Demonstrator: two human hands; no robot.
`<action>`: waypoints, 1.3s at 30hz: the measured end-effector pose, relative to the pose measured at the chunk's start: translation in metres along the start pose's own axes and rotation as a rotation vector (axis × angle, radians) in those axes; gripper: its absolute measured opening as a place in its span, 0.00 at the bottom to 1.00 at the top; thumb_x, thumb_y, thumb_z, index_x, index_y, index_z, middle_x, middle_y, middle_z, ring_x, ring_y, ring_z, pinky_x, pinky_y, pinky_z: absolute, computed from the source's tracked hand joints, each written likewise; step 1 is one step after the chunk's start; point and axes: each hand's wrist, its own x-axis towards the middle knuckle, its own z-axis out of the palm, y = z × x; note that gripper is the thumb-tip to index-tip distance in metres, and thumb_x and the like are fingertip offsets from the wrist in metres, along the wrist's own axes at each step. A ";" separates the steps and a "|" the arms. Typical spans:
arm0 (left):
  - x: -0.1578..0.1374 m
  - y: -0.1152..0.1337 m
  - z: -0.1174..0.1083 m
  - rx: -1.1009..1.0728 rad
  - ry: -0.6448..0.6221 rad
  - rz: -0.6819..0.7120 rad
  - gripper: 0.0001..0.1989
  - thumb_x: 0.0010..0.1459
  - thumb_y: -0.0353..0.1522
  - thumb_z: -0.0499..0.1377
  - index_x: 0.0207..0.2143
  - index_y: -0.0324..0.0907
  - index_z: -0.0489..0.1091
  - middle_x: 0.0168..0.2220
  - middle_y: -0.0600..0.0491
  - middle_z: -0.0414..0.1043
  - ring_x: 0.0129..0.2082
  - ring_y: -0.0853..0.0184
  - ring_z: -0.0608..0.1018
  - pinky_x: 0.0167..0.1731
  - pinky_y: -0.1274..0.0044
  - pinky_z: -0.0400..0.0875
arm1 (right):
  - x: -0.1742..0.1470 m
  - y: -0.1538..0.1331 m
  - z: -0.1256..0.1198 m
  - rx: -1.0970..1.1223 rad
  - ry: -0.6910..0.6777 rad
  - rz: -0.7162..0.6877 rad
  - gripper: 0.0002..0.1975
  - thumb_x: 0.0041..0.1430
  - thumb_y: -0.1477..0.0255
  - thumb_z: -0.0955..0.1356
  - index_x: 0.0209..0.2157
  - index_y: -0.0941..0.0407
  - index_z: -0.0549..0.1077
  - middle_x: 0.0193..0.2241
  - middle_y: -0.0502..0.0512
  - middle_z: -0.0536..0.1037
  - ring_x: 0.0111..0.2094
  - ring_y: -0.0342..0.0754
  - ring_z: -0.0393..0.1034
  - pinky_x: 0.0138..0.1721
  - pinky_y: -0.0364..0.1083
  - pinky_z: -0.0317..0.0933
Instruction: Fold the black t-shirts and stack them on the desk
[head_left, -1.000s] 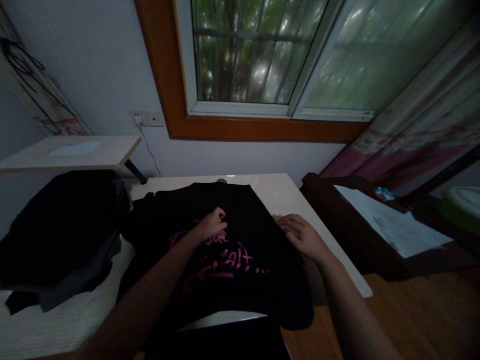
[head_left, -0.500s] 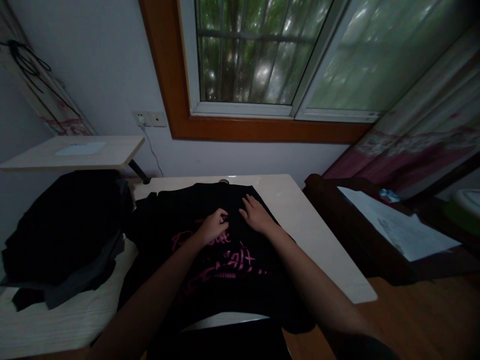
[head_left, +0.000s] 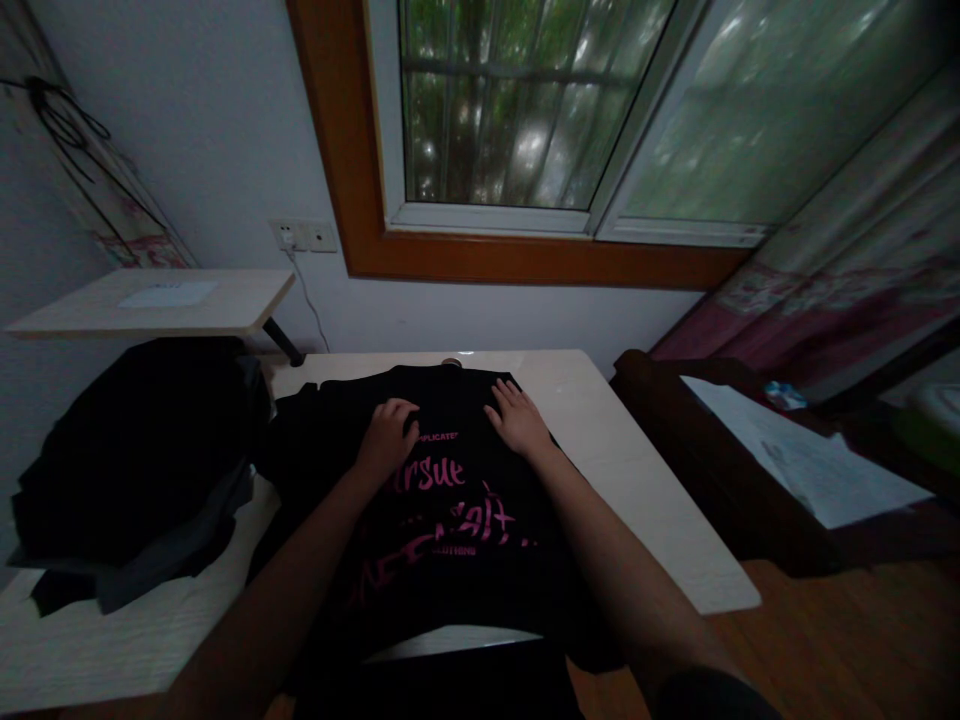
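A black T-shirt with pink lettering lies spread on the pale table. My left hand rests on its upper left part, beside the top of the print, fingers slightly curled but apart and holding nothing. On the upper right part, near the shirt's edge, my right hand lies flat with fingers stretched out. My forearms cover some of the print and the shirt's lower sides.
At the left, a pile of dark folded cloth sits beneath a raised shelf bearing a paper sheet. A dark brown seat or bench with a large paper stands at the right. A window is behind the table.
My left hand has moved left across the shirt, away from the middle, uncovering more of the lettering. My right hand has stayed nearly in place. The view has shifted slightly.
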 end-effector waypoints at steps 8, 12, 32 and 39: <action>-0.011 -0.075 -0.027 0.427 -0.068 -0.119 0.26 0.70 0.41 0.49 0.65 0.40 0.65 0.69 0.42 0.60 0.70 0.52 0.61 0.67 0.58 0.55 | -0.010 -0.004 -0.013 -0.058 0.117 0.123 0.25 0.71 0.62 0.60 0.65 0.57 0.66 0.69 0.63 0.60 0.66 0.60 0.57 0.65 0.57 0.54; -0.011 -0.076 -0.028 0.464 -0.064 -0.125 0.27 0.70 0.41 0.48 0.65 0.39 0.64 0.69 0.42 0.60 0.70 0.52 0.61 0.68 0.58 0.55 | -0.019 -0.001 -0.024 -0.139 0.213 0.310 0.23 0.70 0.62 0.62 0.62 0.58 0.67 0.58 0.69 0.71 0.56 0.63 0.66 0.53 0.57 0.63; -0.012 -0.091 -0.057 0.388 0.025 -0.063 0.18 0.68 0.36 0.50 0.54 0.42 0.72 0.59 0.45 0.73 0.65 0.53 0.68 0.68 0.54 0.52 | 0.002 0.071 -0.043 -0.223 0.041 0.448 0.16 0.74 0.65 0.57 0.56 0.56 0.64 0.46 0.64 0.78 0.44 0.57 0.77 0.37 0.48 0.62; -0.032 -0.136 -0.058 0.355 0.151 -0.189 0.20 0.68 0.36 0.48 0.55 0.40 0.71 0.62 0.42 0.68 0.67 0.54 0.64 0.67 0.58 0.55 | 0.004 0.084 -0.051 -0.317 0.053 0.452 0.16 0.73 0.67 0.57 0.55 0.57 0.67 0.46 0.65 0.76 0.44 0.57 0.73 0.39 0.49 0.61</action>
